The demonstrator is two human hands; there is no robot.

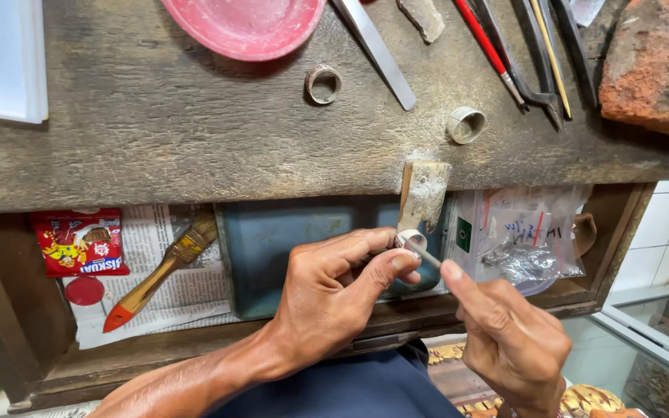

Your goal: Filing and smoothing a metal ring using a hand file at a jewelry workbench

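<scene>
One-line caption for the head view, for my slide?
Left hand steadies a silver ring against a wooden bench peg while right hand works it with a thin tool.

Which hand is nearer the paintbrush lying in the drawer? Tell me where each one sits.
Left. The left hand is just to the right of the paintbrush, pinching a small ring. The right hand is farther right, beyond the left hand, holding a thin tool.

Small pale ring (410, 239), pinched against wooden peg, thin metal file (424, 255) slanted across it
</scene>
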